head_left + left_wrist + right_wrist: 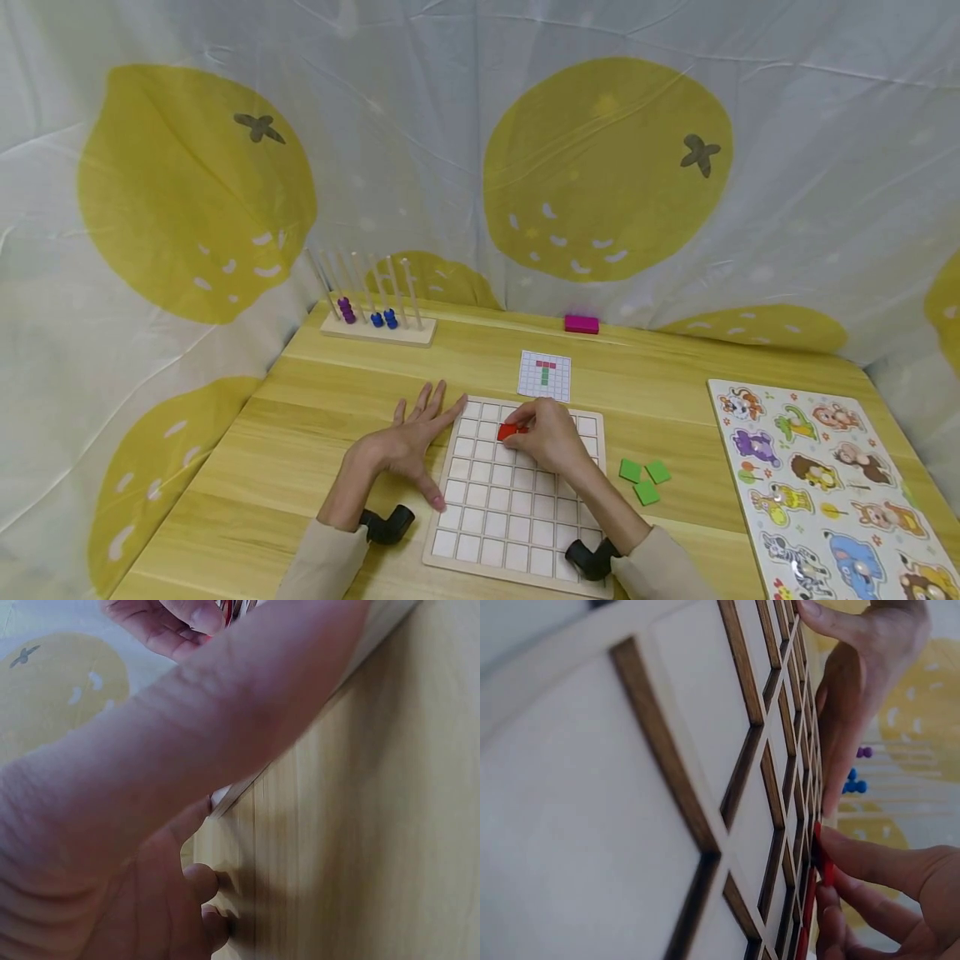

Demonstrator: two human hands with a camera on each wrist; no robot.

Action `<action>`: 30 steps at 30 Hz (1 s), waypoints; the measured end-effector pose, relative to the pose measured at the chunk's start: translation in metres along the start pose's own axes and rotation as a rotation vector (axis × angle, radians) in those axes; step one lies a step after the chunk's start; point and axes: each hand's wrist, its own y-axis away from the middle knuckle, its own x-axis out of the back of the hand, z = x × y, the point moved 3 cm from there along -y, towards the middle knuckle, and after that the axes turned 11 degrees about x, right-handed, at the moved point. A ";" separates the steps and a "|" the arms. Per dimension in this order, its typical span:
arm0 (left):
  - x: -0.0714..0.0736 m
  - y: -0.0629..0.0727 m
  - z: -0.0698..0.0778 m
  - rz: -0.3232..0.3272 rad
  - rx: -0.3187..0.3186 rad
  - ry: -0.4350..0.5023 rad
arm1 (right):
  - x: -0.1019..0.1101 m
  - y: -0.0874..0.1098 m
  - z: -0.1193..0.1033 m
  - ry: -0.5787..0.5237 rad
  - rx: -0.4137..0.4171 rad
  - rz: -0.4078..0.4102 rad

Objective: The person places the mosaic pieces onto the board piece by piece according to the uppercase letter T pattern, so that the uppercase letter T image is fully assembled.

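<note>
A wooden grid board (480, 537) with square recesses lies in the middle of the table. My right hand (551, 437) is over its upper part and pinches a red square tile (507, 432) between thumb and fingers. In the right wrist view that red tile (823, 859) stands tilted at the grid, with more red in the recesses below it, partly hidden by the fingers. My left hand (408, 446) is spread at the board's left side, thumb and index fingertip at its edge. Beyond the board lies a pattern card (544, 377) showing a red and green T.
Several green tiles (647, 492) lie right of the board. An animal peg puzzle (832, 483) fills the table's right side. At the back stand a peg rack (378, 330) with purple and blue beads and a magenta block (581, 324). A lemon-print curtain (420, 167) hangs behind.
</note>
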 end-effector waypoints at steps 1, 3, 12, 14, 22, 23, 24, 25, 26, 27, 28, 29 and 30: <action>0.000 0.000 0.000 0.000 0.002 0.000 | 0.000 0.000 0.000 -0.003 0.000 0.001; 0.000 0.000 0.000 -0.002 0.005 0.001 | 0.000 0.000 0.001 -0.009 0.006 0.004; 0.000 0.000 0.000 -0.008 0.007 0.013 | -0.001 -0.002 0.002 -0.025 -0.012 0.003; 0.000 0.001 0.000 -0.007 0.004 0.009 | -0.001 -0.003 0.003 -0.030 -0.026 -0.001; 0.001 0.001 0.000 -0.004 -0.001 0.010 | -0.001 -0.004 0.004 -0.058 -0.057 0.000; 0.001 0.001 0.000 -0.005 -0.001 0.010 | -0.001 -0.004 0.005 -0.060 -0.060 -0.001; 0.001 0.001 0.000 -0.006 -0.002 0.010 | -0.001 -0.004 0.005 -0.063 -0.063 -0.001; 0.001 0.001 0.000 -0.005 -0.003 0.010 | -0.001 -0.004 0.005 -0.065 -0.066 -0.001; 0.001 0.001 0.000 -0.004 -0.004 0.010 | -0.001 -0.004 0.006 -0.065 -0.068 -0.003; 0.001 0.001 0.000 -0.004 -0.005 0.009 | -0.001 -0.004 0.006 -0.065 -0.070 -0.005; 0.001 0.001 0.000 -0.003 -0.005 0.006 | -0.001 -0.004 0.006 -0.067 -0.073 -0.006; 0.001 0.002 0.000 -0.003 -0.006 0.005 | -0.001 -0.004 0.006 -0.067 -0.075 -0.008; 0.001 0.002 0.000 -0.003 -0.005 0.004 | -0.001 -0.004 0.006 -0.068 -0.076 -0.010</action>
